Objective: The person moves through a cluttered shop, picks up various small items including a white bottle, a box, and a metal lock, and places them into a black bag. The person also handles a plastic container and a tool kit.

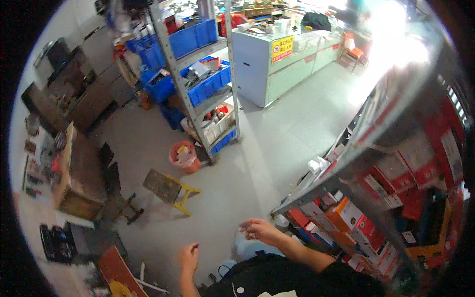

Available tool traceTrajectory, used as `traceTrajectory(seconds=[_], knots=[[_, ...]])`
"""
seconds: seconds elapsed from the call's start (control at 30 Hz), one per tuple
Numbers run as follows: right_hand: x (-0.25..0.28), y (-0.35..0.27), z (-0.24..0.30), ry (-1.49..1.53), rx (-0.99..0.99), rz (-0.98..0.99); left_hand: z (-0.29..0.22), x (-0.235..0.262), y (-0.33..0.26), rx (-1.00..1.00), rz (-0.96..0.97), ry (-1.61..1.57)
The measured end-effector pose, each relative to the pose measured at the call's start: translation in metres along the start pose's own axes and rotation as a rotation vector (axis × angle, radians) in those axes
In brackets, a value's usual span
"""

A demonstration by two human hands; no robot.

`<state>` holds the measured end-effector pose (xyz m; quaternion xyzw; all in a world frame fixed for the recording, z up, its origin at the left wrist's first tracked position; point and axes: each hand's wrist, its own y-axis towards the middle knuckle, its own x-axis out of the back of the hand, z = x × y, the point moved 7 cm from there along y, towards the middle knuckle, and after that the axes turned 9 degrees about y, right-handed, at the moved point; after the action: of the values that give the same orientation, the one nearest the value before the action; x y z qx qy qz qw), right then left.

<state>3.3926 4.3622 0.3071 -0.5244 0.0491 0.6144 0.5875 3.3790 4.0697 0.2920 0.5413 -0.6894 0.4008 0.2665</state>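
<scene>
Low in the middle of the picture is my left hand (189, 256), its fingers loosely curled together and nothing showing in them. My right hand (261, 231) reaches in front of my body, with bent fingers slightly apart and no object visible in them. Both hands are in the air, touching nothing that I can see. Beyond my left hand stands a small stool (163, 185) with a dark wooden seat and yellow legs. A metal shelf rack filled with red and orange boxes (349, 218) is nearest my right hand.
An orange-pink bucket (184, 157) with scraps stands beside a metal rack holding blue bins (210, 81). Farther off is a pale green counter (292, 74) and an orange chair (352, 51). A wooden cabinet (81, 173) stands on the left; grey floor tiles (247, 183) run between.
</scene>
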Motion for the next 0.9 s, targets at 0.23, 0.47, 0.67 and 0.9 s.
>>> traceTrajectory(seconds=[0.23, 0.47, 0.67, 0.9], knots=[[-0.022, 0.094, 0.193, 0.014, 0.255, 0.002, 0.242, -0.087, 0.096, 0.688, 0.658, 0.244], [0.074, 0.126, 0.353, 0.235, 0.679, -0.527, 0.227, -0.104, 0.391, 0.424, 0.783, 0.457], [0.113, 0.126, 0.451, 0.22, 0.934, -0.776, -0.222, -0.159, 0.66, -0.393, 0.935, -0.083], [0.213, 0.226, 0.607, -0.179, 0.735, -0.794, -0.618, -0.262, 0.631, 0.037, 1.641, -0.747]])
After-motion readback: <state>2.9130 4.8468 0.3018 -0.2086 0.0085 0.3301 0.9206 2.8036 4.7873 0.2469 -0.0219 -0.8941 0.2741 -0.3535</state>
